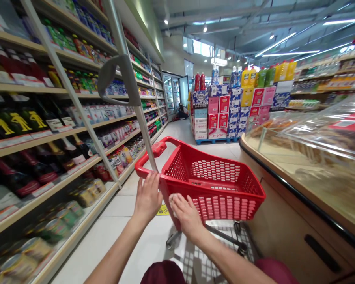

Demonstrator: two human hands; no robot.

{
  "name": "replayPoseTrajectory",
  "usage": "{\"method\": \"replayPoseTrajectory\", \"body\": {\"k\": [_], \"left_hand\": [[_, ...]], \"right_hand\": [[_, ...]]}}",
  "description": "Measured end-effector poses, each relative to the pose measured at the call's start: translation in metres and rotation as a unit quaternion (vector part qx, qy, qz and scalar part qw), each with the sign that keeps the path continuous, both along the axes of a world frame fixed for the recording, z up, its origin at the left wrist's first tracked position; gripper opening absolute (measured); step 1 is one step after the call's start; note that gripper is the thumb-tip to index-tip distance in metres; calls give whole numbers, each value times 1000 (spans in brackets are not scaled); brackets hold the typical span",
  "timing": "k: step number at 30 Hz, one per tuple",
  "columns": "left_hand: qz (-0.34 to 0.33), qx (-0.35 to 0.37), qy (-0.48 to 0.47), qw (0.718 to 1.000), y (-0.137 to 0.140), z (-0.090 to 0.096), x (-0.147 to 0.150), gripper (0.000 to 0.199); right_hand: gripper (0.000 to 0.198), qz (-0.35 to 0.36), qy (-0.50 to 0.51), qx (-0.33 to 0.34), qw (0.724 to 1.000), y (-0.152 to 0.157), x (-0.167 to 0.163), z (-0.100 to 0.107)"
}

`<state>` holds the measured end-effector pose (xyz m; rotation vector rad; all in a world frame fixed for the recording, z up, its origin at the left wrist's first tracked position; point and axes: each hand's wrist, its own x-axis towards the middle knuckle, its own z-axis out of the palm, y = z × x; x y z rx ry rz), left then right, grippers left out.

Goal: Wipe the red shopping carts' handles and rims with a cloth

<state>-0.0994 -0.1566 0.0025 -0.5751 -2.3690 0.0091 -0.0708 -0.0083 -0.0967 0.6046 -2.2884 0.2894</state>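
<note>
A red plastic shopping cart (215,189) with a perforated basket stands in front of me. My left hand (148,197) is at the near left end of the basket, fingers over its red rim and thumb against the side. Lower and to the right, my right hand (187,217) presses a crumpled white wipe (175,202) flat against the basket's outer side. Most of the wipe is hidden under the fingers. A metal pole (144,134) with a grey loop handle (118,81) rises beside the cart's red handle bar (143,163).
Shelves of bottles and cans (77,98) line the left side. On the right stands a counter (290,189) with clear-lidded food packs (334,130). Stacked drink cartons (219,112) on a blue pallet stand ahead. Farther back, a person (182,111) is low near glass-door fridges.
</note>
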Motion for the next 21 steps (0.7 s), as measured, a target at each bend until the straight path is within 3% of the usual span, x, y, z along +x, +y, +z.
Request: {"method": "replayPoseTrajectory", "body": {"k": [4, 8, 11, 14, 18, 21], "left_hand": [[-41, -55, -61, 996, 36, 1, -14, 51], [-28, -81, -92, 992, 58, -7, -18, 55], [-20, -85, -94, 992, 70, -13, -17, 57], [-75, -111, -124, 983, 89, -16, -17, 59], [-102, -120, -138, 978, 108, -17, -20, 54], [-120, -123, -156, 973, 118, -24, -39, 43]], "right_hand": [[46, -90, 15, -44, 995, 37, 9, -5], [44, -79, -14, -8, 997, 67, 21, -24], [45, -99, -8, -30, 995, 83, 25, -31], [43, -142, -55, -48, 987, 95, 22, -30], [37, -144, -203, -7, 969, 109, 29, -30], [38, -176, -176, -13, 968, 116, 43, -15]]}}
